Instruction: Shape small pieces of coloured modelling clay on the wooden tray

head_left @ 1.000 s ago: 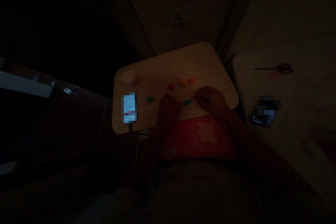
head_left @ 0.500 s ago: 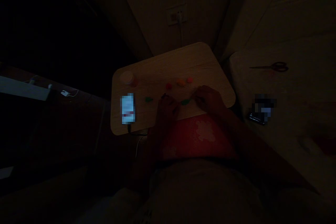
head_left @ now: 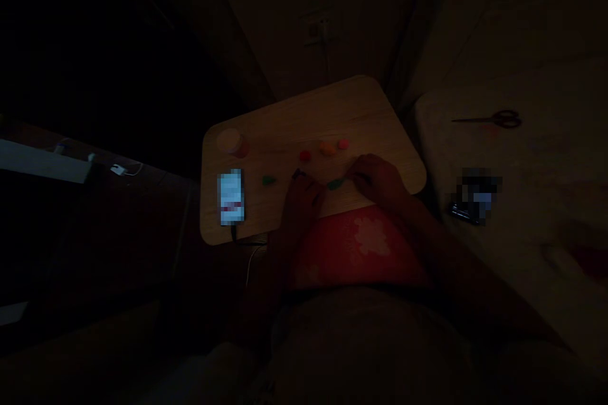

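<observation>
In dim light, both my hands rest at the near edge of a small wooden table [head_left: 285,120]. A green leaf-shaped piece [head_left: 336,184], which looks like modelling clay, lies between them. My left hand [head_left: 304,197] is curled, with its fingertips at the piece's left end. A small dark spot shows at its upper fingers, too dim to name. My right hand [head_left: 379,178] is closed in a pinch at the piece's right end; what it grips is hidden. Beyond the hands lie a red lump [head_left: 304,155], an orange lump [head_left: 327,149] and a pink lump [head_left: 343,144]. Another green piece [head_left: 268,180] lies left of my left hand.
A lit phone [head_left: 231,196] with a cable is on the table's left side, below a lidded tub [head_left: 232,141]. To the right, scissors [head_left: 496,119] and a blurred dark device [head_left: 475,199] lie on a pale surface. A wall socket [head_left: 317,30] is behind.
The picture is slightly darker. Both hands stay almost in place around the green piece; any finger movement is too small to make out.
</observation>
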The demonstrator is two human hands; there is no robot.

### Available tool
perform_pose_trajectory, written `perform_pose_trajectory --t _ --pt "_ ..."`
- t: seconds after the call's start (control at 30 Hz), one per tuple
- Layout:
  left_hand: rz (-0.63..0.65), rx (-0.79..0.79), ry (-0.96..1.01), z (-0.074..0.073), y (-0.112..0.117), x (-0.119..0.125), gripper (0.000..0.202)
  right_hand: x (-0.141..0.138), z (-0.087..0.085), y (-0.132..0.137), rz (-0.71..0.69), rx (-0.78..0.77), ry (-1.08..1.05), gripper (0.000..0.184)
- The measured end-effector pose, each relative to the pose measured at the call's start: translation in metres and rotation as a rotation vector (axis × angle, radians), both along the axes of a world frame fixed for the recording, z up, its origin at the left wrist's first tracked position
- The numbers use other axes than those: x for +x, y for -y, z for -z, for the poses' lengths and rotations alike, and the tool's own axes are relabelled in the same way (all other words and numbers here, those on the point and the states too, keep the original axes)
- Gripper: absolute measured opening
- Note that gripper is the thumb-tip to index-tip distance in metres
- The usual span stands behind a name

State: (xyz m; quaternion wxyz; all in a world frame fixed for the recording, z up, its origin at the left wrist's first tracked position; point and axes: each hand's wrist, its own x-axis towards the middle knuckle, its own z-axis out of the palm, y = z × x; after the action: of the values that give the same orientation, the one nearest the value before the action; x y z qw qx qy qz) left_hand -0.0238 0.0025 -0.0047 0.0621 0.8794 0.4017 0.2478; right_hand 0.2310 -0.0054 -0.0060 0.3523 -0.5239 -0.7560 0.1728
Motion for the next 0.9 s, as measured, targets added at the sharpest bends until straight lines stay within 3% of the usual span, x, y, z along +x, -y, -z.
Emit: perform_pose_trajectory --t 0.5,0.73,0.9 --pt "-0.003 -0.036 -0.014 -0.0027 0.0024 0.0016 0.016 0.0016 0.0000 -0.0001 -0.001 -0.015 -0.018 0.019" --pt "-0.028 0.012 0.004 0.0000 0.0052 -0.0003 0.017 0.0049 -0.0010 0.0003 -0.038 -0.004 -0.146 0.016" --pt "-0.070 0.026 0.036 0.0026 0.0059 -0.0009 0.019 0.0048 -0.0033 0.0020 0.027 -0.051 -0.206 0.013"
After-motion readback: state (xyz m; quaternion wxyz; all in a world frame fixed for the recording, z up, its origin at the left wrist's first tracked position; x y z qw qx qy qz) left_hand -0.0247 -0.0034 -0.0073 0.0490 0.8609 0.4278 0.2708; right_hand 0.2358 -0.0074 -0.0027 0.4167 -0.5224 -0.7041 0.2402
